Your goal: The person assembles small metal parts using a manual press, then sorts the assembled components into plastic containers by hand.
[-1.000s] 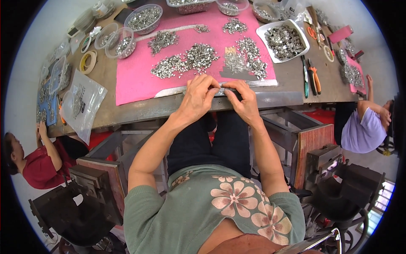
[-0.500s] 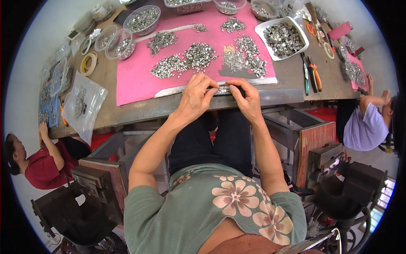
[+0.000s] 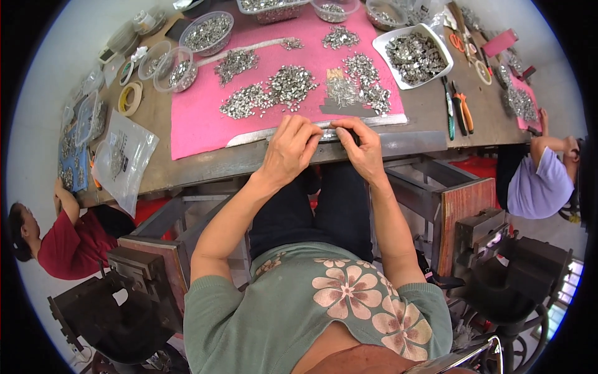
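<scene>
At the front edge of the bench, my left hand (image 3: 289, 148) and my right hand (image 3: 362, 149) face each other with fingers pinched. Between their fingertips lies a short silvery metal strip (image 3: 328, 133), gripped from both sides; its fine detail is too small to make out. Something dark shows under my right fingers, mostly hidden. Just beyond, on a pink mat (image 3: 199, 124), lie heaps of small shiny metal pieces (image 3: 291, 85), a bundle of thin pins (image 3: 341, 92) and a dark grey flat piece (image 3: 346, 110).
A white tray (image 3: 443, 67) of metal pieces stands at the right, near orange-handled pliers (image 3: 464, 111) and a green-handled tool (image 3: 450, 112). Plastic tubs (image 3: 210, 50), a tape roll (image 3: 129, 96) and a clear bag (image 3: 138, 146) lie leftward. Two other people sit at either side.
My left hand has dipped slightly, its fingers a little lower over the strip. My right hand stays nearly in place. The person at the right has shifted an arm.
</scene>
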A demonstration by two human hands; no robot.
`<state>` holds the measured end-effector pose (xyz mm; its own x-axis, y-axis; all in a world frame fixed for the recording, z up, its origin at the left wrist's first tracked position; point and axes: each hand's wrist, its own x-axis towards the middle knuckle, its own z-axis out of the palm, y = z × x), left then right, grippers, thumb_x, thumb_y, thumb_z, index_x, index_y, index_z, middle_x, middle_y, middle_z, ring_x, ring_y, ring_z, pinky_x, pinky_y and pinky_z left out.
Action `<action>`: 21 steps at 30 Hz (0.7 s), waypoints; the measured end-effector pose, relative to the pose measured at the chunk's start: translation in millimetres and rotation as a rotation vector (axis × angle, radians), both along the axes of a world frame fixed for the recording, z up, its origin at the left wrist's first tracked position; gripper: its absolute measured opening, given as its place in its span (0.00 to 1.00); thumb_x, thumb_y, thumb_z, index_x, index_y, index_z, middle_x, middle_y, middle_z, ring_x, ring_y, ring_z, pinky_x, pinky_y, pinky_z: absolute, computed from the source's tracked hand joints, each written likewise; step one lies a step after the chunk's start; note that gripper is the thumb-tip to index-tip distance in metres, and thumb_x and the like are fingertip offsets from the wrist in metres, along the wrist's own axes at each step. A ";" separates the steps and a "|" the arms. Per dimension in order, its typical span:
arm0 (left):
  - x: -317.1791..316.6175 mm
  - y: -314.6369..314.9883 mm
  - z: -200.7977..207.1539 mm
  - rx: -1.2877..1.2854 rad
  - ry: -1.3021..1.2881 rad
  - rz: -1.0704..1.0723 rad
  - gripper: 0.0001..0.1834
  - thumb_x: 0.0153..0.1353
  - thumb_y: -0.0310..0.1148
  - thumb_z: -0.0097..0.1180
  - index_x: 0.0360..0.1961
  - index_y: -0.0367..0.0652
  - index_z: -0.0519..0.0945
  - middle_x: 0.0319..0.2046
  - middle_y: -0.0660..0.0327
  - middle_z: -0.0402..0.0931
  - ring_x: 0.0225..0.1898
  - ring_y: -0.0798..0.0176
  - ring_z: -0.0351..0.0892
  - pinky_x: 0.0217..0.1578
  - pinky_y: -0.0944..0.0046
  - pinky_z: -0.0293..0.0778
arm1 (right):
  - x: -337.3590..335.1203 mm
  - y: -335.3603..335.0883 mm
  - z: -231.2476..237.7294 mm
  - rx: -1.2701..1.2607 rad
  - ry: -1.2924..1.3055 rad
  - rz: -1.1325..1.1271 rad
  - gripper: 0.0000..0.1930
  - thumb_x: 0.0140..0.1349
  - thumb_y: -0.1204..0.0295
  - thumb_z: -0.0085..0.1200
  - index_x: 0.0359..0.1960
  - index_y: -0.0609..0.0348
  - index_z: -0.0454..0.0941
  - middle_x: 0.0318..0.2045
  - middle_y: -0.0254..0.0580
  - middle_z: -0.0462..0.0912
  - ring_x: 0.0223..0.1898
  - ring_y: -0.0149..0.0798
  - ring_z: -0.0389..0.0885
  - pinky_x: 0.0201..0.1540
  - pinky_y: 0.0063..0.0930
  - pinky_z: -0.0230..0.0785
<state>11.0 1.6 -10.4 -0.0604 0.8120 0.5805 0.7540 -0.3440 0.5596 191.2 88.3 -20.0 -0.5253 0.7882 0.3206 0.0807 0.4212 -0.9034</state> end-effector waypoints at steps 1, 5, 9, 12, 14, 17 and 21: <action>0.5 -1.5 0.3 0.006 0.023 -0.003 0.08 0.55 0.21 0.66 0.36 0.38 0.82 0.35 0.58 0.75 0.38 0.52 0.75 0.39 0.56 0.72 | 0.0 0.0 -1.7 -0.004 0.002 0.000 0.07 0.68 0.77 0.57 0.45 0.65 0.83 0.39 0.38 0.85 0.41 0.29 0.80 0.46 0.23 0.71; 2.9 -8.8 4.3 0.005 0.054 0.011 0.08 0.53 0.24 0.69 0.35 0.39 0.83 0.35 0.59 0.76 0.38 0.52 0.75 0.38 0.55 0.72 | -1.2 -0.1 -2.3 0.029 0.007 -0.002 0.07 0.68 0.79 0.56 0.44 0.65 0.83 0.39 0.39 0.85 0.39 0.30 0.80 0.43 0.24 0.71; 10.9 -8.7 0.6 0.008 0.091 0.125 0.07 0.54 0.26 0.69 0.32 0.41 0.82 0.35 0.59 0.75 0.38 0.54 0.75 0.39 0.55 0.72 | -1.2 0.8 2.6 0.066 -0.004 -0.024 0.06 0.66 0.79 0.57 0.43 0.64 0.83 0.37 0.41 0.84 0.37 0.35 0.81 0.40 0.28 0.72; 11.5 -6.3 7.8 -0.057 0.109 0.177 0.08 0.55 0.29 0.69 0.34 0.43 0.83 0.35 0.60 0.75 0.39 0.55 0.75 0.46 0.54 0.68 | 0.7 10.5 10.4 0.184 -0.058 -0.105 0.05 0.63 0.79 0.60 0.40 0.63 0.83 0.34 0.43 0.83 0.36 0.42 0.82 0.40 0.32 0.73; 10.8 -3.6 13.3 -0.068 0.076 0.167 0.09 0.57 0.32 0.68 0.37 0.43 0.83 0.35 0.61 0.78 0.39 0.56 0.76 0.51 0.55 0.65 | -0.4 23.2 10.8 0.279 -0.101 -0.167 0.05 0.62 0.79 0.61 0.39 0.62 0.83 0.33 0.43 0.82 0.35 0.44 0.81 0.39 0.34 0.73; 7.0 14.3 12.0 -0.084 0.031 0.142 0.06 0.59 0.31 0.66 0.37 0.47 0.82 0.34 0.64 0.77 0.41 0.57 0.76 0.57 0.49 0.60 | -8.1 42.6 -0.3 0.540 -0.228 -0.258 0.04 0.57 0.76 0.65 0.34 0.58 0.84 0.30 0.39 0.78 0.35 0.46 0.77 0.42 0.41 0.68; -7.1 58.0 7.9 -0.119 0.162 0.091 0.05 0.61 0.32 0.64 0.38 0.49 0.81 0.33 0.65 0.77 0.42 0.59 0.76 0.58 0.44 0.56 | -17.0 43.5 -4.2 0.641 -0.388 -0.308 0.06 0.56 0.73 0.67 0.34 0.56 0.84 0.30 0.38 0.77 0.37 0.44 0.75 0.44 0.39 0.65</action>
